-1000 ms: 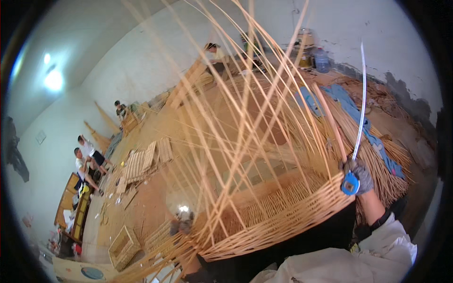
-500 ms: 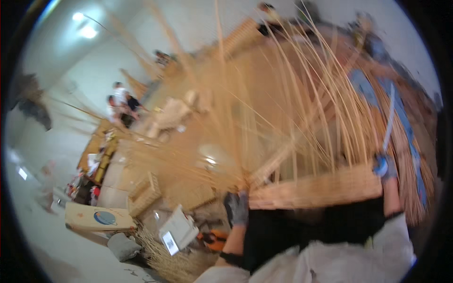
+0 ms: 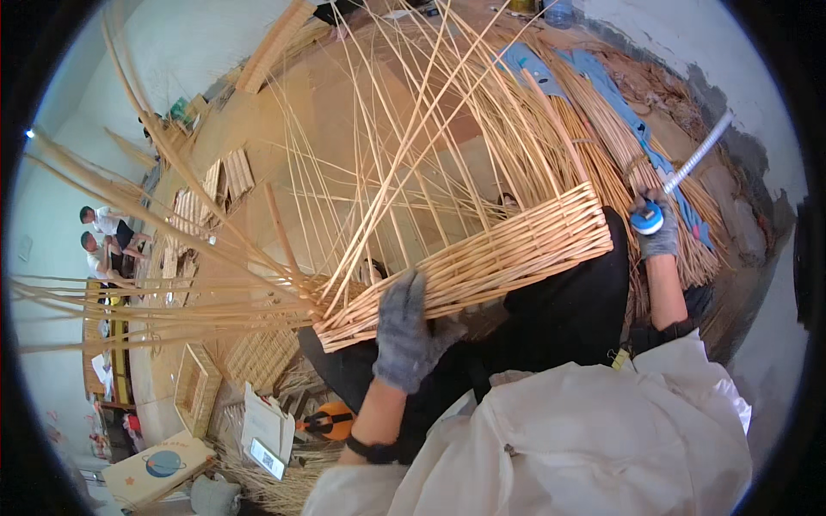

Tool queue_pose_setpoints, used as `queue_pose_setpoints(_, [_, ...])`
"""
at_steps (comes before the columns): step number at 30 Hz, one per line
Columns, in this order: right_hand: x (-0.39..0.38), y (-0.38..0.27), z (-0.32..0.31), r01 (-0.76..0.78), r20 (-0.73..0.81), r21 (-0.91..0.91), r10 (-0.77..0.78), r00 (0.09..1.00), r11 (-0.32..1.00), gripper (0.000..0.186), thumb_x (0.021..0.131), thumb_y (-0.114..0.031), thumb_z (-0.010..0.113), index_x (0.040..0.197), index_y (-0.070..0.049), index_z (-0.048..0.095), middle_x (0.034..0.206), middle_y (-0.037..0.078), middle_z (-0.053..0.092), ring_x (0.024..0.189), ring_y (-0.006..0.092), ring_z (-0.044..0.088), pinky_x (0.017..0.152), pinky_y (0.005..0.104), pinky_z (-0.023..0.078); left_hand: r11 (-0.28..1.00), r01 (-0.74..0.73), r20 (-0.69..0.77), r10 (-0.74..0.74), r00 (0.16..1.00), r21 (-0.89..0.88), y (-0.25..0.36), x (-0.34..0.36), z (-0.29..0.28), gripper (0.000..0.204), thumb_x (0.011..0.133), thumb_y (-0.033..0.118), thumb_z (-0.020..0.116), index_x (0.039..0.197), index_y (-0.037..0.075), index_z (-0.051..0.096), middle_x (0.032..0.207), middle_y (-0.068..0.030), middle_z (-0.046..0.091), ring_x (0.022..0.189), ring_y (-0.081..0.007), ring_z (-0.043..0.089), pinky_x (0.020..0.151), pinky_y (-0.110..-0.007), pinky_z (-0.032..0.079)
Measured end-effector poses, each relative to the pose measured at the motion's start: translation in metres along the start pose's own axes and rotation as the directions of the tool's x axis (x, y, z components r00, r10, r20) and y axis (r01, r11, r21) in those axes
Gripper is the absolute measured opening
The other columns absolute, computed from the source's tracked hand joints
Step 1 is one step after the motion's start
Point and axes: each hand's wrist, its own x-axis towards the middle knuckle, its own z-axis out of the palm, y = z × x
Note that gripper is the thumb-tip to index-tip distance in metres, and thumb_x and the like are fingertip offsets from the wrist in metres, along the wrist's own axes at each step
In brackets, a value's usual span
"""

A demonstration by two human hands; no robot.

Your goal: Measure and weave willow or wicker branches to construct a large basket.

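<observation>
A half-woven wicker basket (image 3: 516, 249) lies across my lap, its side wall towards me and long unwoven stakes fanning up and away. My left hand (image 3: 406, 331), in a grey glove, grips this wall near its left end, fingers over the weave and thumb apart below. Off the basket's right end, my gloved right hand (image 3: 658, 234) is closed round a blue and white tape measure (image 3: 647, 218). A length of white tape sticks out from it, up and to the right. The palm side of the right hand is hidden.
Bundles of wicker rods (image 3: 594, 138) with blue cloth (image 3: 615, 112) lie at the right. At lower left are a woven tray (image 3: 196, 391), a white box (image 3: 265, 423), orange-handled cutters (image 3: 331, 421) and a decorated carton (image 3: 159, 469). Two people (image 3: 107, 236) sit far left.
My view has swung round and steadied. The basket now slants up to the right; my right hand with the tape measure has come away from its right end. My left hand now lies over the wall.
</observation>
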Motion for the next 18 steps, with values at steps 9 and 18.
queue_pose_setpoints(9, [-0.034,-0.002,-0.166,-0.687,-0.610,-0.217,0.453,0.650,0.694,0.012,0.078,-0.019,0.053,0.073,-0.008,0.057,0.069,0.011,0.058,0.057,0.0225,0.055,0.050,0.0325,0.046,0.970,-0.123,0.282,0.059,0.958,0.212,-0.021,0.042,0.024,0.093,0.051,0.049,0.072,0.124,0.005,0.034,0.116,-0.0161,0.043,0.107,-0.0317,0.041,0.094,-0.046,0.027])
queue_pose_setpoints(18, [-0.037,0.077,0.206,0.133,0.374,-0.851,0.409,0.832,0.508,0.032,0.086,-0.026,0.049,0.102,0.002,0.055,0.090,0.013,0.060,0.077,0.0212,0.058,0.072,0.0308,0.046,0.963,-0.073,0.509,-0.072,0.858,0.258,-0.026,0.053,0.018,0.093,0.057,0.049,0.067,0.128,0.004,0.027,0.122,-0.0171,0.039,0.111,-0.0325,0.039,0.096,-0.045,0.025])
